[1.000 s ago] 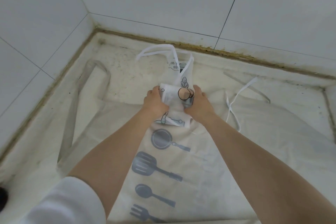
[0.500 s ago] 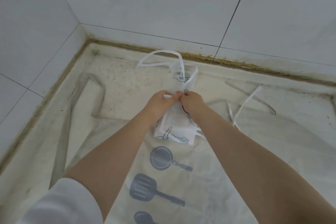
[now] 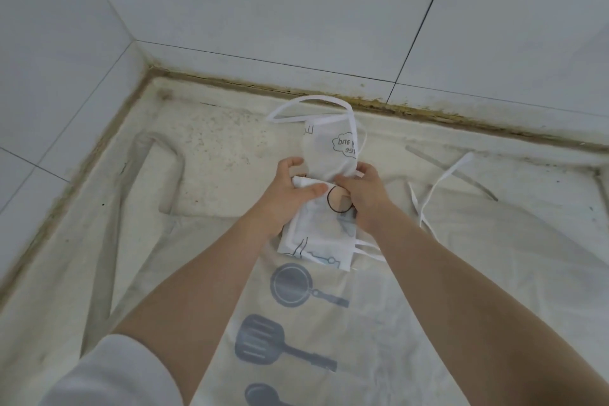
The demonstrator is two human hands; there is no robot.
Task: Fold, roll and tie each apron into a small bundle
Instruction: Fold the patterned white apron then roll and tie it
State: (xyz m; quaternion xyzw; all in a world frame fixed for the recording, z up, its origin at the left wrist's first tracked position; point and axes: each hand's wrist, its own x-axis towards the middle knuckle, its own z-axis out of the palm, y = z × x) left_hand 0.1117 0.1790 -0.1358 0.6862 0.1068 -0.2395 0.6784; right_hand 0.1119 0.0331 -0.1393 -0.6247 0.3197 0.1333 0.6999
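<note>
A white apron, folded into a narrow strip with small printed drawings, lies in front of me on the counter. My left hand grips its left edge, thumb pressed across the top of the fold. My right hand grips its right side. The apron's bib end sticks up beyond my fingers, and its white neck loop arches toward the wall. Two thin white ties trail out near my right wrist. Underneath lies a beige apron printed with grey pan, spatula and spoon shapes.
The beige apron's neck strap curves at the left. A loose white tie lies to the right on the cloth. White tiled walls enclose the counter at the back and left, meeting in a corner; a stained seam runs along the base.
Both hands have moved apart from a pinch at the middle to the strip's two sides. The bib end now stands up beyond my fingers, and the view has tilted slightly.
</note>
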